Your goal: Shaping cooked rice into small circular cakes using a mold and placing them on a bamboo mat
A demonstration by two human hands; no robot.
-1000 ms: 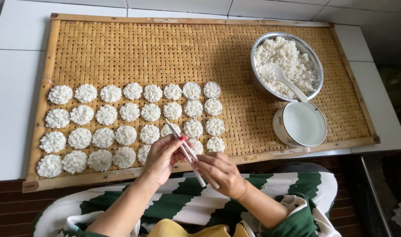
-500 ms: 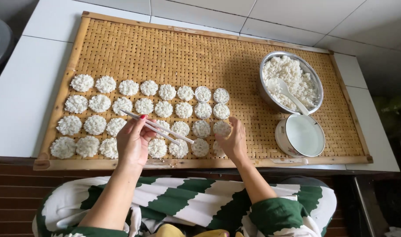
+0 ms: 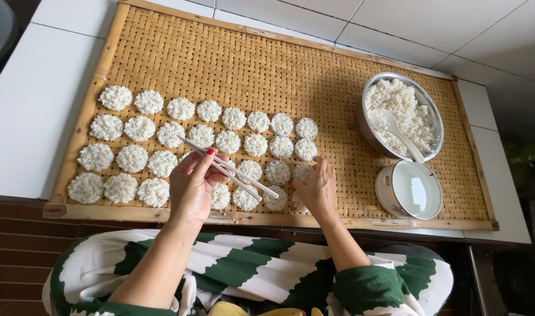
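Rows of small round white rice cakes (image 3: 162, 133) lie on a woven bamboo tray (image 3: 244, 52). My left hand (image 3: 191, 188) holds a pair of pale chopsticks (image 3: 235, 171) that slant right over the front rows. My right hand (image 3: 316, 186) rests palm down on the rice cakes at the right end of the front rows, fingers spread and touching one cake. Several cakes in the two rightmost columns sit inside small round moulds (image 3: 282, 124).
A metal bowl (image 3: 430, 104) of loose white rice with a white spoon (image 3: 396, 132) stands at the tray's right side. In front of it is a round enamel bowl (image 3: 412, 191) of clear liquid. White tiled counter (image 3: 39, 99) surrounds the tray.
The camera view shifted. My right hand moved forward from near my lap onto the rice cakes at the tray's front right. My left hand keeps the chopsticks over the front rows.
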